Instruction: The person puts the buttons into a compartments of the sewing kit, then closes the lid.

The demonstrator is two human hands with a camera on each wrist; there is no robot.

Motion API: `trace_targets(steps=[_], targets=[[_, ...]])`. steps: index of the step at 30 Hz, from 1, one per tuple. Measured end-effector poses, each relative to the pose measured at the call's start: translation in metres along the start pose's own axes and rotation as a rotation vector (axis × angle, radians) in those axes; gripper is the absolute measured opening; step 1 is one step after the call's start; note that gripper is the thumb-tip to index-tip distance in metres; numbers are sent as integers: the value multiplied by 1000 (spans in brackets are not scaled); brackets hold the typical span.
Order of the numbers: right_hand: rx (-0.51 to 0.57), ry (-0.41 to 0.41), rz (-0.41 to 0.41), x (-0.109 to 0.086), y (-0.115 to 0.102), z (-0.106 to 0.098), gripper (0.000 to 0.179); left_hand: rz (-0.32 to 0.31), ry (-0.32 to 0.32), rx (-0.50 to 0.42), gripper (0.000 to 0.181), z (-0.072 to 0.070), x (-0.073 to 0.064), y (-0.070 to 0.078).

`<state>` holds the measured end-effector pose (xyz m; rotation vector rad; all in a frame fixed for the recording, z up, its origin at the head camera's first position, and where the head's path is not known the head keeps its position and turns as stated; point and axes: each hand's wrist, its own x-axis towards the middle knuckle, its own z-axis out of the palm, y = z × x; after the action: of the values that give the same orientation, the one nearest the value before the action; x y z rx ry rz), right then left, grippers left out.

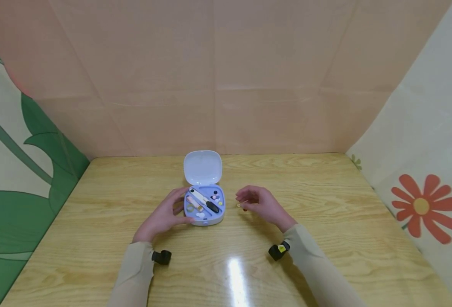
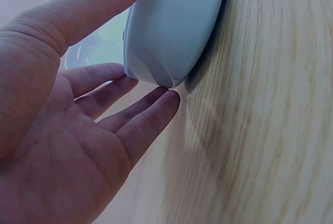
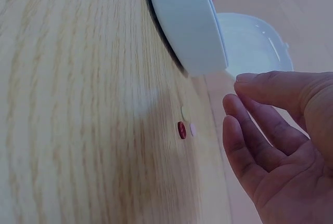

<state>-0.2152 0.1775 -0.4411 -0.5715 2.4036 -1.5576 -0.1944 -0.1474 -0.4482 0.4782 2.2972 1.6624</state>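
A small pale blue box [image 1: 188,217] stands on the table with its lid [image 1: 202,168] raised at the back. Black-handled scissors [image 1: 211,207] lie diagonally in its tray, among other small items. My left hand [image 1: 164,217] holds the box by its left side, thumb at the front and fingers farther back. To the right of the box, my right hand [image 1: 262,204] is held over several small buttons, one of them red [image 3: 181,130]. Its thumb tip overlaps the index fingertip in the right wrist view, and I cannot tell whether something small is pinched there.
The wooden table [image 1: 314,183] ends at a plain pinkish backdrop [image 1: 214,85]. Flower-printed cloth [image 1: 421,207] hangs along the right side, leaf-printed cloth [image 1: 37,128] along the left. Black wrist cameras [image 1: 162,257] sit on both sleeves.
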Motion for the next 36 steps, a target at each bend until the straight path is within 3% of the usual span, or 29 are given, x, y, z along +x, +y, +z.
trace_targets(steps=[8,21,36], targets=[[-21,6,36,-3,2,-2,29,-16,4,11,87,0,0,0],[-32,11,-26,-6,14,-1,28,2,4,20,87,1,0,-2],[-42,5,-1,-7,18,-2,28,1,10,11,89,2,-2,0]])
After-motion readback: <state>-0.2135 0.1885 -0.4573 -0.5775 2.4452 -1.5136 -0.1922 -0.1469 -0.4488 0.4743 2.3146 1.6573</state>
